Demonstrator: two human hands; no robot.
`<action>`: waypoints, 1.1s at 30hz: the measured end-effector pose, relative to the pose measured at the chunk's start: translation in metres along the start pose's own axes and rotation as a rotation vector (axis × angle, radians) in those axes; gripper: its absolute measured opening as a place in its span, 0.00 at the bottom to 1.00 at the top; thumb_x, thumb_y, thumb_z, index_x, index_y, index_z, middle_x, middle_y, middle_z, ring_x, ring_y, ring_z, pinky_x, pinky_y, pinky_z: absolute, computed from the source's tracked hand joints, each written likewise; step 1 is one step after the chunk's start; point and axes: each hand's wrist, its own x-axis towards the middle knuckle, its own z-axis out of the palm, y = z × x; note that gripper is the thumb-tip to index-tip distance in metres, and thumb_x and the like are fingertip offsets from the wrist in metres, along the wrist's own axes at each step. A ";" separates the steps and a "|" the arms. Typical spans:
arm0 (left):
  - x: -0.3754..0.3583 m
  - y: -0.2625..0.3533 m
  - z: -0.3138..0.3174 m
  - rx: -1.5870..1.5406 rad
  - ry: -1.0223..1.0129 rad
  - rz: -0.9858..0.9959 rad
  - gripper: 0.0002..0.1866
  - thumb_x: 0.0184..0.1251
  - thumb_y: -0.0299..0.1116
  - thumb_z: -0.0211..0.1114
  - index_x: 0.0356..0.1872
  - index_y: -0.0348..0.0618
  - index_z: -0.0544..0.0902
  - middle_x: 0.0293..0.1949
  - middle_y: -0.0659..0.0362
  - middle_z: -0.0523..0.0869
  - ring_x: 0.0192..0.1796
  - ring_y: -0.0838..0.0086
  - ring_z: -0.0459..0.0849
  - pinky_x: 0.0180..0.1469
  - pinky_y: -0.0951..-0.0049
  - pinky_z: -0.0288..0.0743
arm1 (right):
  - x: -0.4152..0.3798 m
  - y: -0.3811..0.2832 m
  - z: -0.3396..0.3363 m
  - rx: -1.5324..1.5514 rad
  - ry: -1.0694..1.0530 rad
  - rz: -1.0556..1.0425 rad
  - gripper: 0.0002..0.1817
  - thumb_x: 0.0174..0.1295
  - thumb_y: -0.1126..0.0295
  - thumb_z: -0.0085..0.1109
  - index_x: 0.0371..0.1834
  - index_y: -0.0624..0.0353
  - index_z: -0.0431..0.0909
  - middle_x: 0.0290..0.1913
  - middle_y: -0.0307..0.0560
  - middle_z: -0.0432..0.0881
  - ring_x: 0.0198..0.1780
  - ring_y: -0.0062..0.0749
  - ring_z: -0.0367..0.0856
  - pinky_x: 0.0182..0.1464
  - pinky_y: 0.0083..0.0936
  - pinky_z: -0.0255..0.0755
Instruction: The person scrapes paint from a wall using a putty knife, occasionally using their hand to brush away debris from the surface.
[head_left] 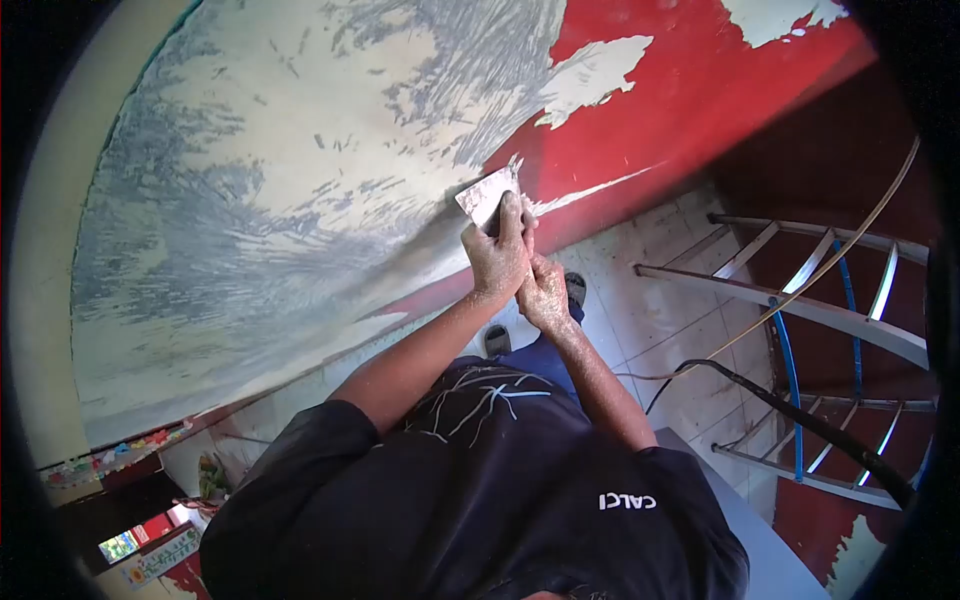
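A flat scraper (487, 197) with a whitish, smeared blade lies against the wall (330, 150), at the edge between bared pale plaster and red paint (690, 90). My left hand (497, 262) is closed around the scraper, fingers stretched along the back of the blade. Just behind it, my right hand (544, 293), speckled with pale dust, is closed at the scraper's handle end and presses against my left hand. The handle itself is hidden by both hands. Loose paint flakes stand up at the blade's upper corner.
To the right is a metal ladder (800, 285) with blue straps, crossed by a thin cable (840, 260) and a black hose or pole (800, 410). Pale floor tiles (665, 300) lie below. A sandalled foot (497, 341) shows under my arms. Colourful trim (120, 455) lines the lower left.
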 end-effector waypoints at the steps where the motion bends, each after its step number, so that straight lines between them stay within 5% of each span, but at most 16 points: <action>1: 0.009 0.007 0.007 -0.021 -0.019 -0.018 0.11 0.69 0.32 0.57 0.32 0.33 0.78 0.22 0.63 0.79 0.20 0.84 0.74 0.19 0.85 0.67 | 0.011 -0.003 -0.003 0.004 -0.008 -0.003 0.17 0.66 0.64 0.48 0.27 0.67 0.75 0.21 0.57 0.79 0.24 0.34 0.80 0.29 0.32 0.72; 4: 0.006 0.013 0.020 -0.247 0.093 -0.106 0.12 0.70 0.33 0.57 0.32 0.33 0.78 0.22 0.62 0.79 0.18 0.84 0.72 0.16 0.86 0.64 | 0.012 -0.039 -0.019 -0.065 -0.072 0.074 0.16 0.66 0.64 0.48 0.28 0.67 0.76 0.21 0.56 0.79 0.28 0.33 0.83 0.29 0.31 0.72; 12: 0.012 0.020 0.017 0.005 -0.049 -0.053 0.15 0.71 0.38 0.54 0.34 0.34 0.77 0.18 0.61 0.76 0.15 0.83 0.71 0.16 0.82 0.62 | 0.015 -0.035 -0.016 0.018 -0.021 0.051 0.17 0.66 0.64 0.48 0.27 0.68 0.75 0.21 0.58 0.78 0.25 0.27 0.80 0.30 0.32 0.71; 16: 0.004 0.007 0.016 0.039 0.043 -0.068 0.15 0.71 0.37 0.55 0.35 0.31 0.79 0.21 0.63 0.79 0.19 0.83 0.74 0.20 0.83 0.68 | 0.005 -0.028 -0.017 -0.064 -0.021 0.076 0.18 0.68 0.63 0.47 0.26 0.68 0.74 0.19 0.58 0.76 0.23 0.27 0.78 0.29 0.31 0.70; 18: 0.027 0.020 0.032 -0.253 -0.045 0.066 0.14 0.71 0.37 0.56 0.36 0.33 0.78 0.22 0.61 0.79 0.18 0.83 0.73 0.18 0.82 0.65 | 0.039 -0.039 -0.020 -0.023 0.001 -0.110 0.23 0.68 0.55 0.46 0.25 0.65 0.74 0.15 0.44 0.73 0.17 0.20 0.71 0.21 0.24 0.66; 19: 0.023 0.040 0.037 -0.141 -0.051 0.039 0.13 0.70 0.36 0.56 0.36 0.33 0.77 0.22 0.60 0.79 0.18 0.82 0.73 0.16 0.82 0.64 | 0.033 -0.045 -0.022 -0.002 -0.002 -0.161 0.25 0.68 0.51 0.46 0.24 0.63 0.74 0.12 0.37 0.71 0.14 0.17 0.68 0.17 0.21 0.63; 25: -0.006 0.020 0.024 -0.017 0.031 -0.063 0.15 0.71 0.35 0.54 0.32 0.30 0.77 0.19 0.60 0.77 0.15 0.85 0.71 0.14 0.83 0.61 | -0.001 -0.030 -0.020 0.076 -0.017 -0.011 0.24 0.68 0.52 0.46 0.24 0.61 0.74 0.12 0.37 0.70 0.13 0.18 0.68 0.16 0.21 0.62; 27: -0.007 0.017 0.015 -0.008 0.011 -0.123 0.13 0.71 0.34 0.55 0.33 0.31 0.77 0.19 0.60 0.77 0.15 0.84 0.70 0.14 0.83 0.62 | -0.005 -0.020 -0.019 0.003 -0.057 0.101 0.18 0.66 0.62 0.47 0.28 0.67 0.77 0.21 0.56 0.79 0.25 0.35 0.80 0.30 0.35 0.70; 33: 0.014 0.040 0.033 -0.029 -0.057 0.076 0.12 0.69 0.33 0.57 0.33 0.31 0.77 0.21 0.61 0.78 0.19 0.83 0.74 0.19 0.83 0.67 | 0.018 -0.049 -0.027 0.057 -0.082 0.062 0.25 0.67 0.55 0.46 0.21 0.67 0.73 0.14 0.49 0.72 0.19 0.28 0.75 0.24 0.32 0.68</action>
